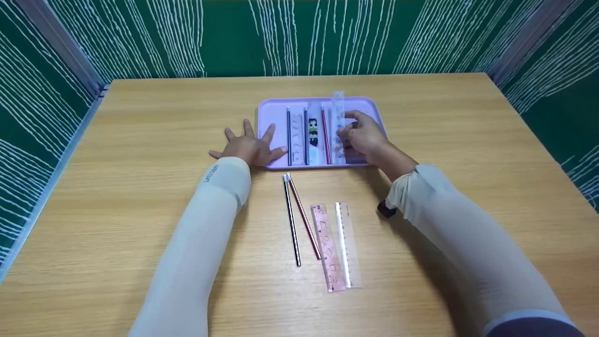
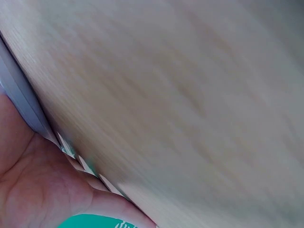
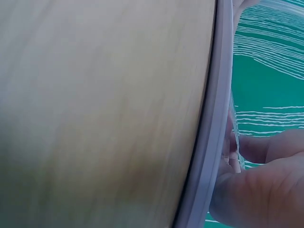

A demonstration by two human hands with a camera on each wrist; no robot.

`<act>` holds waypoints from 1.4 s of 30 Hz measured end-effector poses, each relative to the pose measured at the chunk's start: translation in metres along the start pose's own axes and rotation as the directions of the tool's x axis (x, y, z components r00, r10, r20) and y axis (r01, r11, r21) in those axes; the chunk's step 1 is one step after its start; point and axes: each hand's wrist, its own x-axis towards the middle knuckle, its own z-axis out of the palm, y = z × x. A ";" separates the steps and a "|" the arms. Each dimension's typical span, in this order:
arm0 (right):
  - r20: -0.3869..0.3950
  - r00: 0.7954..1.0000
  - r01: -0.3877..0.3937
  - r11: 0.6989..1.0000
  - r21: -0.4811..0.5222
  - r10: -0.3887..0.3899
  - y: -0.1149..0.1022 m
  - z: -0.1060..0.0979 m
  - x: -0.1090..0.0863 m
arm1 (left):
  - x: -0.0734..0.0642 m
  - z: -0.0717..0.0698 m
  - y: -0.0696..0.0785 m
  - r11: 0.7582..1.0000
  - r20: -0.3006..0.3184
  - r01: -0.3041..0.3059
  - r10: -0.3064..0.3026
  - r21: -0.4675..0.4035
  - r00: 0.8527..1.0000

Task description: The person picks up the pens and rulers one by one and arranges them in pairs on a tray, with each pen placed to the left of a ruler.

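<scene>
Right fingers point(image 1: 354, 114) pinch a clear ruler point(image 1: 337, 116) (slim, faintly patterned), left fingers point(image 1: 248, 129) splayed

I look forward and down from the head over the table point(image 1: 121, 187); my wrist views skim it up close, all sharing the tray point(image 1: 273, 111).

Place: you face a booth-like nook, wider setting unclear
Green panels point(image 1: 299, 37): white-streaked, enclosing your far, left and right sides
Counter point(image 1: 154, 140): wood-grained, between them
</scene>
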 end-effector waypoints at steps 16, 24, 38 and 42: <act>-0.064 0.997 0.008 0.943 -0.331 -0.031 -0.004 0.005 0.000 | 0.000 0.000 0.001 1.000 0.016 0.003 -0.003 0.007 1.000; -0.067 0.996 0.015 0.884 -0.467 -0.053 -0.004 0.007 0.000 | 0.000 0.000 0.001 1.000 0.006 0.003 -0.003 0.007 1.000; -0.074 0.978 0.099 0.753 -0.651 -0.193 0.001 0.010 -0.001 | -0.001 -0.002 0.003 1.000 0.021 0.017 -0.017 0.003 1.000; -0.066 0.979 0.101 0.738 -0.668 -0.194 0.001 0.010 -0.002 | 0.000 -0.002 0.002 1.000 0.024 0.011 -0.011 0.000 1.000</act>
